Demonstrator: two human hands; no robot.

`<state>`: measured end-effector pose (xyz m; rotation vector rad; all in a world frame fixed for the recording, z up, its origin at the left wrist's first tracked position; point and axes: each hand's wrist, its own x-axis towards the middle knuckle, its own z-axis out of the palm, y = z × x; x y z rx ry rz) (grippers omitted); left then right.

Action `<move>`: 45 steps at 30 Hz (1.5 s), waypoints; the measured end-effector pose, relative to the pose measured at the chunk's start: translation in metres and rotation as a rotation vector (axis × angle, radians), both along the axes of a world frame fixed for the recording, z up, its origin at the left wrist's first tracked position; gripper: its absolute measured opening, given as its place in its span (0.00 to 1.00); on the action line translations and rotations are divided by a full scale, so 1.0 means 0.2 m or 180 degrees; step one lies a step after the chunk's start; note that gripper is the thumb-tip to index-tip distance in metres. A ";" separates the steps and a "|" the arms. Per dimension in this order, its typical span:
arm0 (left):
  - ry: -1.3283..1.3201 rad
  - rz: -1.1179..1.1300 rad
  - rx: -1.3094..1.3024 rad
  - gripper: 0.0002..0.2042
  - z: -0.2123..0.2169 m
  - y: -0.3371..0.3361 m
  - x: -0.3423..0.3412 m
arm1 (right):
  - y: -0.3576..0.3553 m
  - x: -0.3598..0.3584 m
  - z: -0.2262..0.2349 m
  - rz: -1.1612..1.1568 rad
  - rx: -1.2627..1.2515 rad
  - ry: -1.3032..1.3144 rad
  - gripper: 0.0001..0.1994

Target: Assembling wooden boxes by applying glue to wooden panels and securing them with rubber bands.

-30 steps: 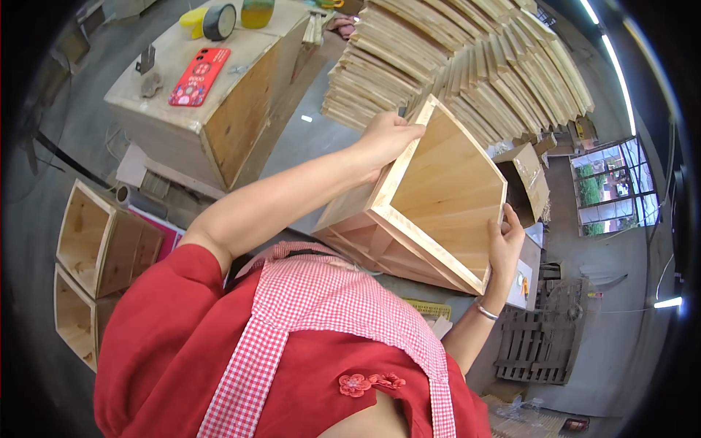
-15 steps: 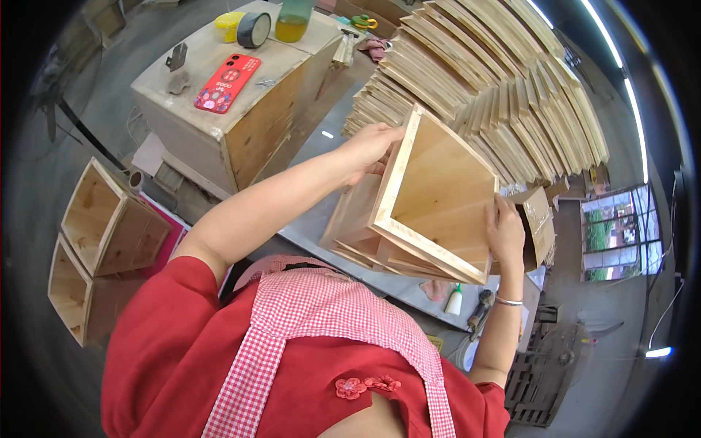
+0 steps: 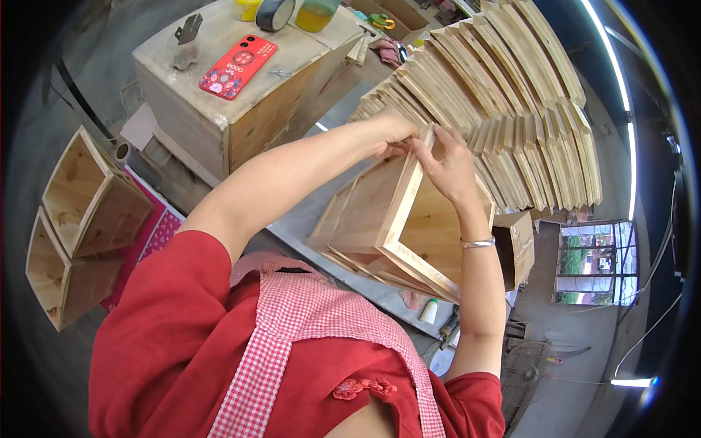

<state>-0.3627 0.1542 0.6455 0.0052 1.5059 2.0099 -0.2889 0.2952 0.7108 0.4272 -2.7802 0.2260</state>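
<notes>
A pale wooden box (image 3: pixel 359 208) with a framed opening rests tilted on the grey work table, its opening facing right. At the far corner of its rim, my left hand (image 3: pixel 396 131) grips the outer side with bent fingers, partly hidden behind the wrist. Right beside it, my right hand (image 3: pixel 447 162) pinches the same corner, with thumb and fingers over the rim. The right forearm crosses in front of the opening and hides part of the inside.
Tall stacks of wooden frames (image 3: pixel 504 66) stand behind the box. A cabinet (image 3: pixel 182 109) at the left bears a red phone (image 3: pixel 239 67) and a tape roll (image 3: pixel 276 13). Two wooden boxes (image 3: pixel 77 197) sit far left. A white bottle (image 3: pixel 428 312) and a cardboard box (image 3: pixel 520 248) are nearby.
My right hand has moved from the box's right side to the far corner, beside my left hand. The left hand has shifted slightly along the rim toward that corner.
</notes>
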 end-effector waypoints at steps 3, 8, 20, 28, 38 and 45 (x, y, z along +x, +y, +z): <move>-0.0518 -0.0419 0.0847 0.02 -0.10 0.01 -0.22 | -0.02 -0.01 -0.01 0.0038 -0.0022 0.0102 0.29; -0.1280 -0.0462 0.1596 0.04 -0.11 0.12 -0.30 | -0.02 -0.01 -0.03 0.0086 -0.0048 0.0205 0.27; -0.1016 -0.0953 0.1930 0.08 -0.12 0.00 -0.09 | 0.02 -0.01 -0.07 -0.0075 -0.0124 0.0161 0.28; -0.1708 -0.0814 0.2720 0.10 -0.07 -0.40 0.54 | 0.03 -0.06 -0.07 -0.0189 -0.0207 0.0061 0.29; -0.1395 -0.0720 0.2725 0.13 -0.03 -0.50 0.70 | 0.00 -0.03 -0.06 -0.0290 -0.0294 -0.0004 0.30; -0.0154 -0.0237 0.2268 0.18 0.02 -0.49 0.71 | 0.10 -0.03 -0.12 -0.0044 -0.0075 0.0129 0.30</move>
